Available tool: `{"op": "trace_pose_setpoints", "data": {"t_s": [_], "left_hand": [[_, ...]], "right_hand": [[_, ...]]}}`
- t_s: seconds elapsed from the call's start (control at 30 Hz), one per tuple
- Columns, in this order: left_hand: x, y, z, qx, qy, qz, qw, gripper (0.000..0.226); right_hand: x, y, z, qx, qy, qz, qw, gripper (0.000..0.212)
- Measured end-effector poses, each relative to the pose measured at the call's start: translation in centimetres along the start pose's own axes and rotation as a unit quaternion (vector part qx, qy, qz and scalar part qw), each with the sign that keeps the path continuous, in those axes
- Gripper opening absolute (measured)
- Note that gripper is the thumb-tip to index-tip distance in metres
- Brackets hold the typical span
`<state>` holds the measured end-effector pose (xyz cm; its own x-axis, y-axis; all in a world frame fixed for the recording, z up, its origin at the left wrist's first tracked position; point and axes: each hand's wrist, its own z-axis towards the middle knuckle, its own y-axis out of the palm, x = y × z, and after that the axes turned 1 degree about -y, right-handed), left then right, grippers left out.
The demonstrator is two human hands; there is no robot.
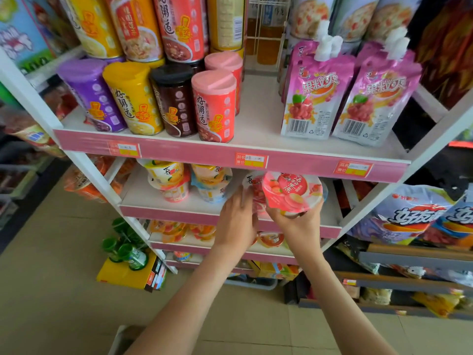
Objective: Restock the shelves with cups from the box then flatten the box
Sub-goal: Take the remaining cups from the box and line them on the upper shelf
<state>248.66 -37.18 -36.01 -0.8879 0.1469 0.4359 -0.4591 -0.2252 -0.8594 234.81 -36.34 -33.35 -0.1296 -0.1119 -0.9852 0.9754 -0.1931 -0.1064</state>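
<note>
Head: cup half-hidden by left hand

White shelving with pink edge strips stands on a beige, seemingly tiled floor.

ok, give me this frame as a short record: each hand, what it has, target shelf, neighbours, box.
right hand: grips pink cup from below, tilted, lid towards the camera
left hand: against the side of second pink cup; grip unclear
target: second shelf, right part; held cup not yet set down
neighbours: stacked cups on the left of the same shelf
shelf above: cans left, pouches right
box: not clearly in view
</note>
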Motion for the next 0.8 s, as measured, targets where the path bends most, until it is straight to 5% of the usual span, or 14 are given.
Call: {"op": "trace_pose_setpoints", "data": {"t_s": [0.23,0.4,0.8], "left_hand": [[0.2,-0.5,1.4,0.001,0.042,-0.046,0.998,0.057],[0.5,0.3,2.5,-0.015,-0.009,-0.069,0.997,0.046],[1.0,2.2,3.2,0.006,-0.081,-0.125,0.989,0.067]], "right_hand": [[0.3,2.0,2.0,0.000,-0.020,-0.039,0.999,0.084],[1.9,3.3,3.6,0.004,0.021,-0.043,0.999,0.084],[4.3,3.3,3.6,-0.060,0.039,-0.102,0.992,0.075]]}}
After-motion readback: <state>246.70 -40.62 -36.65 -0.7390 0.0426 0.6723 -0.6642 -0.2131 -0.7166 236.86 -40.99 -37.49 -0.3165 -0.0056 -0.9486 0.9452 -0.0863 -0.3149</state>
